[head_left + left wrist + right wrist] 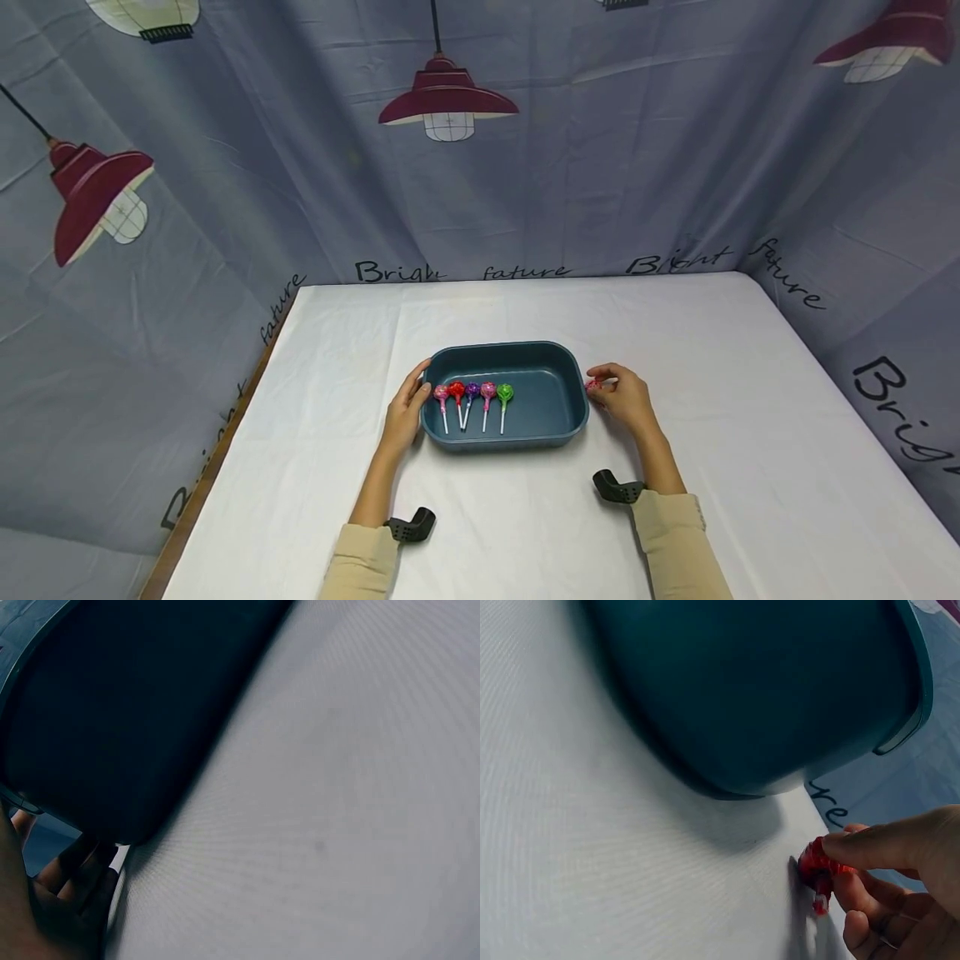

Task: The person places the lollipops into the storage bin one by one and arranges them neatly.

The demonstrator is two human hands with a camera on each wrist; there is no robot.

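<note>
A dark teal tray (540,408) with rounded corners lies on the table. Inside its left half several wrapped lollipops (488,392) lie in a row, heads away from me, in pink, red, purple and green. My left hand (403,417) grips the tray's left end, thumb at the rim and fingers along the outer wall; the left wrist view shows those fingers (71,874) in shadow. Just beyond the right end, my right hand (624,402) pinches a red-pink wrapped lollipop (817,864) by its head between thumb and fingers, low over the table. Most of its stick is hidden.
The table (510,517) has a white cover. Behind and beside it hangs a grey-blue curtain (585,183) printed with lamps and lettering. A black wrist camera (411,526) sits on the left wrist, another camera (617,487) on the right.
</note>
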